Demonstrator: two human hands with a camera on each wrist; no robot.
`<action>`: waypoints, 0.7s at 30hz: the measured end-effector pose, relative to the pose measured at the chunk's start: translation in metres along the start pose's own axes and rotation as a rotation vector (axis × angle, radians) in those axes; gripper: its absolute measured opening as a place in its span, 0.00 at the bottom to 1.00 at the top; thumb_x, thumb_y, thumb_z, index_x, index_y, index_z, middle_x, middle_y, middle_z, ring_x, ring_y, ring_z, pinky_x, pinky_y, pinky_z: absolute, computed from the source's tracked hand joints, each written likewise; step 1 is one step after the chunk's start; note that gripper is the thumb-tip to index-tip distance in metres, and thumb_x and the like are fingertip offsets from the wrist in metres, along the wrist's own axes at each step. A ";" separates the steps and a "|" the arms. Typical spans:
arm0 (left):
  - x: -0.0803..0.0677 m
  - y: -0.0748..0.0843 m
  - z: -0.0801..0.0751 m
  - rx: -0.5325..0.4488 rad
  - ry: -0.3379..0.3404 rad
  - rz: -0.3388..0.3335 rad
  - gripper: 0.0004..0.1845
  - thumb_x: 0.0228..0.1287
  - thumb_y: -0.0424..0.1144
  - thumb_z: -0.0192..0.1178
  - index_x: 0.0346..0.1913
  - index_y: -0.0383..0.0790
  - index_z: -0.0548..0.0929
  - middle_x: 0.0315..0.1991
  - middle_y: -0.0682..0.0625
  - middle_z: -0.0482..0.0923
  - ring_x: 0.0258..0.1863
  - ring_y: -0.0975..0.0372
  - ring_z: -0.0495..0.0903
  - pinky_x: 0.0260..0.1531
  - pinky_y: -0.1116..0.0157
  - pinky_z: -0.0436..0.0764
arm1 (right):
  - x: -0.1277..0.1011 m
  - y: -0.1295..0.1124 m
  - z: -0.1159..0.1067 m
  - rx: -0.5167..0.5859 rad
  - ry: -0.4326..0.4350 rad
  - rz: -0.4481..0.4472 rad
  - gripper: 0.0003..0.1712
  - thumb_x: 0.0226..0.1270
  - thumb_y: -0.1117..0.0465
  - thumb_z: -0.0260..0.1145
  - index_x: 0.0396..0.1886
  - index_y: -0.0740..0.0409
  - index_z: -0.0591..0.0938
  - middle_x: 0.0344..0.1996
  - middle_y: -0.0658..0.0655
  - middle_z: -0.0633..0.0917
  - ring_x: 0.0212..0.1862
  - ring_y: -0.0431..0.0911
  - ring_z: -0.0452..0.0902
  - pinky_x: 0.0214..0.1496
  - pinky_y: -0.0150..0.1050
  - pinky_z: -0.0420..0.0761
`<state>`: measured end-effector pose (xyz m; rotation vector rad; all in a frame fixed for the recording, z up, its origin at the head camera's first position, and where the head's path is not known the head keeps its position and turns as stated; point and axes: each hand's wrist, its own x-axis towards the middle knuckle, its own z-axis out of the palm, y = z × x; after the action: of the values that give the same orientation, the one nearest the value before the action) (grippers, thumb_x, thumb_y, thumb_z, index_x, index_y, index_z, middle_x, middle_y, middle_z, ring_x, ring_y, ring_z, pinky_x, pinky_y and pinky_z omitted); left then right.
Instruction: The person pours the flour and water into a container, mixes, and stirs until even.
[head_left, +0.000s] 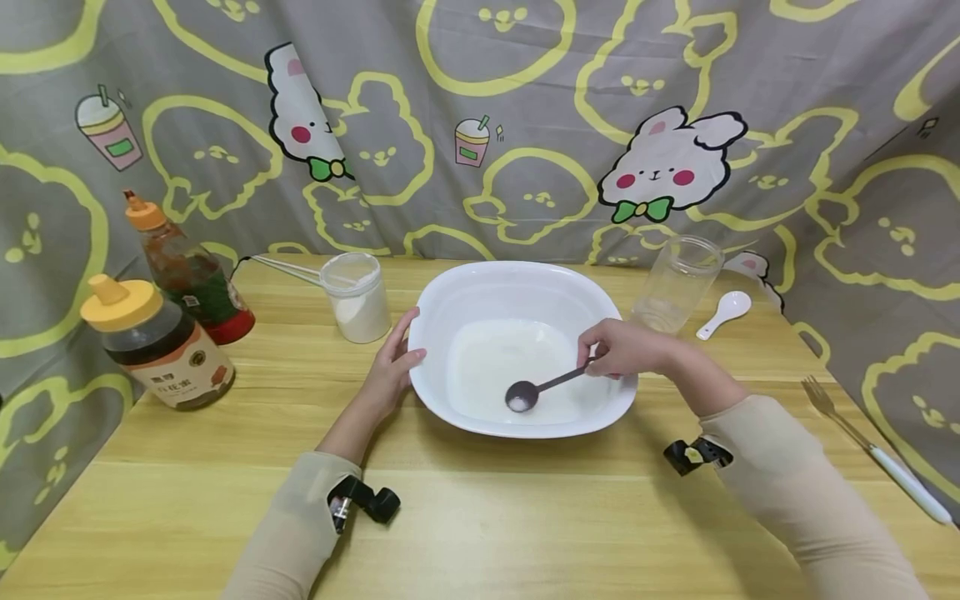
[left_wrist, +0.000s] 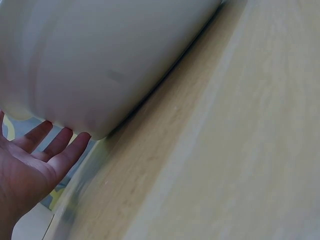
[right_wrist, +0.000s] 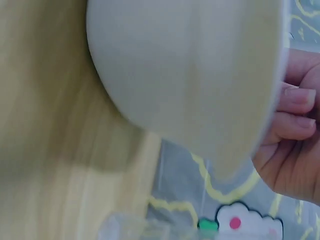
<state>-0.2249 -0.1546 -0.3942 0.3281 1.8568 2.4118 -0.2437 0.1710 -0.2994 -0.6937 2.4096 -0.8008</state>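
White and wide, the basin (head_left: 525, 287) sits mid-bench on the pale wooden bench (head_left: 487, 517) in the head view, with a thin layer of white liquid in its bottom. The left hand (head_left: 392, 367) lies flat against the basin's left outer wall, fingers straight and relaxed, gripping nothing. The right hand (head_left: 622, 348) reaches over the right rim with fingers curled round the handle of a dark metal spoon (head_left: 536, 390), whose bowl rests in the liquid near the front wall and carries a little white stuff. Left of the basin stands a plastic cup (head_left: 358, 296) part-filled with white powder, a pair of chopsticks (head_left: 288, 268) beside it. Further left are a honey bottle (head_left: 153, 346) with a yellow cap and a tilted sauce bottle (head_left: 187, 271) with an orange cap. Behind the right hand stands a clear jar (head_left: 675, 283), with a white ceramic spoon (head_left: 726, 312) just beside it; a fork (head_left: 870, 446) lies near the bench's right edge. A patterned curtain (head_left: 480, 125) closes off the back.

From the left wrist, the basin's (left_wrist: 100, 65) outer wall fills the frame above the bench (left_wrist: 225, 150); the left hand (left_wrist: 35, 165) shows an open palm, fingertips touching the wall.

From the right wrist, the basin's (right_wrist: 190, 75) underside looms blurred, and the right hand (right_wrist: 292, 145) shows curled fingers past its rim; the spoon is hidden here.
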 end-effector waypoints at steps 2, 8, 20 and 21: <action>0.000 0.000 -0.001 -0.002 0.003 -0.001 0.35 0.54 0.31 0.49 0.66 0.48 0.52 0.56 0.34 0.58 0.50 0.42 0.63 0.41 0.49 0.72 | 0.007 -0.004 0.006 0.009 0.010 -0.023 0.05 0.51 0.72 0.57 0.25 0.60 0.78 0.08 0.51 0.68 0.13 0.40 0.61 0.15 0.30 0.62; 0.000 -0.001 0.000 -0.011 -0.003 -0.004 0.35 0.54 0.31 0.49 0.66 0.49 0.52 0.57 0.34 0.57 0.51 0.41 0.61 0.41 0.51 0.73 | 0.021 -0.006 0.011 -0.068 0.136 0.014 0.04 0.50 0.70 0.58 0.24 0.59 0.78 0.08 0.50 0.70 0.13 0.41 0.63 0.17 0.31 0.64; 0.001 0.000 -0.001 0.004 0.011 -0.008 0.35 0.53 0.32 0.50 0.65 0.50 0.53 0.56 0.34 0.59 0.50 0.42 0.62 0.40 0.51 0.74 | -0.002 0.004 -0.005 -0.065 0.008 0.002 0.04 0.49 0.72 0.57 0.25 0.63 0.77 0.08 0.49 0.68 0.13 0.40 0.61 0.14 0.29 0.62; 0.001 -0.001 -0.001 0.003 0.014 -0.009 0.35 0.53 0.32 0.50 0.65 0.50 0.53 0.56 0.34 0.59 0.50 0.42 0.62 0.40 0.52 0.74 | -0.001 0.003 -0.003 -0.061 0.004 -0.009 0.04 0.50 0.72 0.57 0.25 0.63 0.78 0.07 0.49 0.68 0.13 0.39 0.60 0.14 0.29 0.62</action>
<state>-0.2257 -0.1548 -0.3948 0.3028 1.8632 2.4118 -0.2456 0.1746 -0.2988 -0.7276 2.4453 -0.7362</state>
